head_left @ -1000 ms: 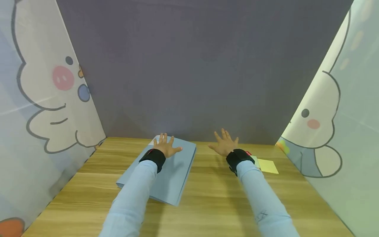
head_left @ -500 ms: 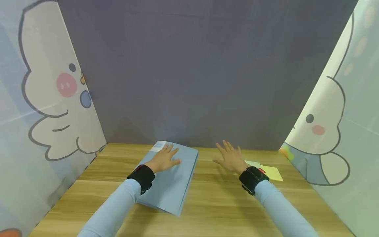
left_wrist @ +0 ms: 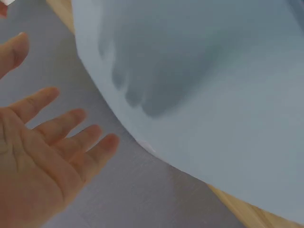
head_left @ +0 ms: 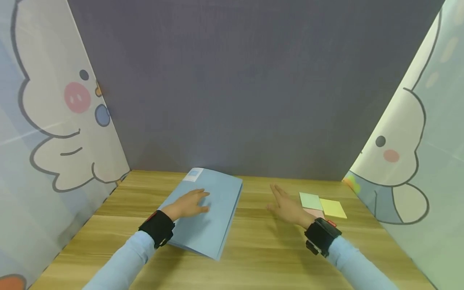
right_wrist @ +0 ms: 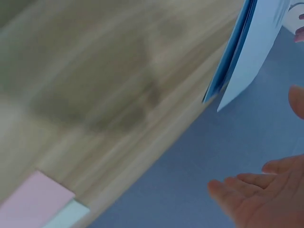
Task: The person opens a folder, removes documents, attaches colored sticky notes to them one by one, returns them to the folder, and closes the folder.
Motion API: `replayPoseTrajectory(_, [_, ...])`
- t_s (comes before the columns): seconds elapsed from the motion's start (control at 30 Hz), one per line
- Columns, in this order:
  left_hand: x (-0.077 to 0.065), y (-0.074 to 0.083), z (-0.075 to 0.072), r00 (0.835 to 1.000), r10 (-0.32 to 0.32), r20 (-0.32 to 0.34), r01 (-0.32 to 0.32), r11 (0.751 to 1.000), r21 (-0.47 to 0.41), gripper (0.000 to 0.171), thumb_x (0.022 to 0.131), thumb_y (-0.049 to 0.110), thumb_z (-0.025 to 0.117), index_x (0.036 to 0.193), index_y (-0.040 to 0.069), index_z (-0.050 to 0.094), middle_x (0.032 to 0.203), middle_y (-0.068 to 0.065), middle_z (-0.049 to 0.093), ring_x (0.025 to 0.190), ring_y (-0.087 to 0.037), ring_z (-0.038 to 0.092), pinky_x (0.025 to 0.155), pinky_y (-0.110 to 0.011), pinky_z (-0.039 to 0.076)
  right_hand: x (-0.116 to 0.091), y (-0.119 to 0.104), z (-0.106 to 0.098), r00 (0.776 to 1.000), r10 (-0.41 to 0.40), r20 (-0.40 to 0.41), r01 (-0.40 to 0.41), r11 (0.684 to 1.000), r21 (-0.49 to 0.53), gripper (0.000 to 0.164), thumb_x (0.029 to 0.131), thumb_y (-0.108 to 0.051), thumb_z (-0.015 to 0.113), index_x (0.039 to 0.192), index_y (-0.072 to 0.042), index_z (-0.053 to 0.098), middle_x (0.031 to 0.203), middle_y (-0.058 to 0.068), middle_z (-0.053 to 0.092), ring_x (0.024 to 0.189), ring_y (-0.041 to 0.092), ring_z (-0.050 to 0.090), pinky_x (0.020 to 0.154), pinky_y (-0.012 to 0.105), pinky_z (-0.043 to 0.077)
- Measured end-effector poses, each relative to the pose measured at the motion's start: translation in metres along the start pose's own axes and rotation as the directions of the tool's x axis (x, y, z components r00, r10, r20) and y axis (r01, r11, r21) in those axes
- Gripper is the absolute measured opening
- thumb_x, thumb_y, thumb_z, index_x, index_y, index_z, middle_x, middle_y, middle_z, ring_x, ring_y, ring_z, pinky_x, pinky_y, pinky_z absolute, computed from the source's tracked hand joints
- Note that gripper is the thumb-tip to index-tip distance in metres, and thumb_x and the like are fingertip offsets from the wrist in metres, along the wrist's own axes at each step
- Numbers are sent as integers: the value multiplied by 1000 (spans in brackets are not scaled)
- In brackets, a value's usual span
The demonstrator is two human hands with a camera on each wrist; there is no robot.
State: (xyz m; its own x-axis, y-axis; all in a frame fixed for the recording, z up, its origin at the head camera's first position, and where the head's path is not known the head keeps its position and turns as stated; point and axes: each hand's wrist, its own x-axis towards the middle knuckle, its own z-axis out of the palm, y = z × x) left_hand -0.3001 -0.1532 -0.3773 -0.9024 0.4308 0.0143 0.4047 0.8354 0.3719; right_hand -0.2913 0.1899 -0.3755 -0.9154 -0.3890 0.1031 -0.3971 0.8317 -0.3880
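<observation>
A light blue folder (head_left: 214, 217) with a small white label (head_left: 193, 174) at its upper left corner lies on the left half of the table. Over it hovers my left hand (head_left: 187, 204), fingers extended and holding nothing; its shadow falls on the cover in the left wrist view. My right hand (head_left: 288, 207) is above the bare wood between the folder and the sticky notes, fingers stretched and empty. Beside that wrist lie three pads of sticky notes: green (head_left: 310, 201), yellow (head_left: 332, 208) and pink (head_left: 314, 212), the pink one partly covered by my wrist.
The wooden table (head_left: 253, 257) ends at a dark grey back panel (head_left: 235, 88). Cartoon-printed curtains stand at the left (head_left: 54, 161) and right (head_left: 435, 169). Black bands (head_left: 158, 228) circle both wrists.
Both hands have drawn back and apart, the left towards the lower left, the right towards the lower right. The folder's label and the pink sticky notes have come into sight.
</observation>
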Motion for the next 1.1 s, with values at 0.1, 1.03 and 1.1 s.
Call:
replayPoseTrajectory(0.1, [-10,-2,-2,1000,-2,12,2,1000,-29,56,86,28,62,133,1,46,141,-24,36,130,-38,34,105,-51,29,-8,-2,5,1000,13,17,-14,999,33,81,90,-43,53,146,-1,13,148,26,16,130,48,28,93,58,37])
replayPoseTrajectory(1.03, [-45,-74,8,983,-172,58,179,974,-141,80,75,38,72,138,2,38,143,-37,14,130,-55,14,97,-68,22,-46,-6,40,980,-70,187,52,994,99,75,90,-31,57,143,5,17,147,28,19,132,48,22,103,62,20])
replayPoseTrajectory(1.1, [-45,-75,10,982,-181,53,187,973,-134,80,74,38,72,138,3,38,144,-36,15,130,-55,14,97,-69,22,-46,-7,41,978,-74,194,56,994,98,75,90,-33,56,143,5,17,147,27,20,132,47,24,104,61,21])
